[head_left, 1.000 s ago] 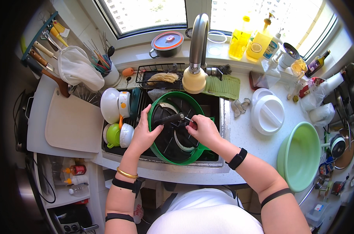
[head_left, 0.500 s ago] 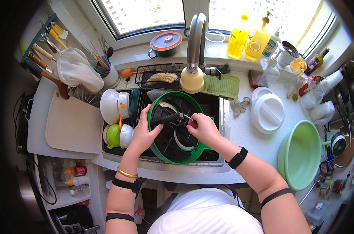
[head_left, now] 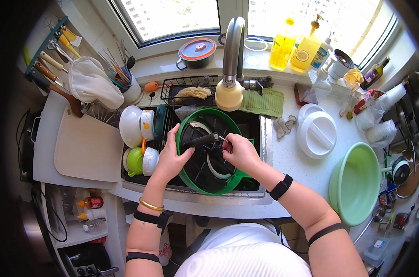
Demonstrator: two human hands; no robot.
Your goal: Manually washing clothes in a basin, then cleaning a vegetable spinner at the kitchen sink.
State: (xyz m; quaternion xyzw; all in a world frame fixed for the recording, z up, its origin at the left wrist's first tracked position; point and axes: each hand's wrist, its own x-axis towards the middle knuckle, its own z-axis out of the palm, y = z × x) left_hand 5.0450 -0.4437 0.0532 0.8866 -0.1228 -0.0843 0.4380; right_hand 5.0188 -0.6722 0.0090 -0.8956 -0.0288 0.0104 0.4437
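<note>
A round green frame point(head_left: 189, 182) with dark ribs and curved white strips inside sits over the sink point(head_left: 253, 184), below the faucet point(head_left: 234, 46). My left hand point(head_left: 171, 156) holds its left side, fingers along the outer rim and thumb reaching inward to the end of a black bar-shaped handle point(head_left: 204, 140). My right hand point(head_left: 241, 152) is closed in a pinch beside the handle's other end, where a thin metal rod point(head_left: 223, 138) sticks out toward the fingers. Whatever else lies between those fingertips is hidden.
Bowls and cups point(head_left: 136, 161) stand at the sink's left, beside a beige cutting board point(head_left: 86, 143). White round lids point(head_left: 316, 134) and a green basin point(head_left: 357, 184) are on the right counter. Soap bottles point(head_left: 283, 48) and a lidded pot point(head_left: 196, 53) line the windowsill.
The right fingers have shifted slightly, and the reddish bit between them shows less now. The left hand and green frame stay nearly in place.
</note>
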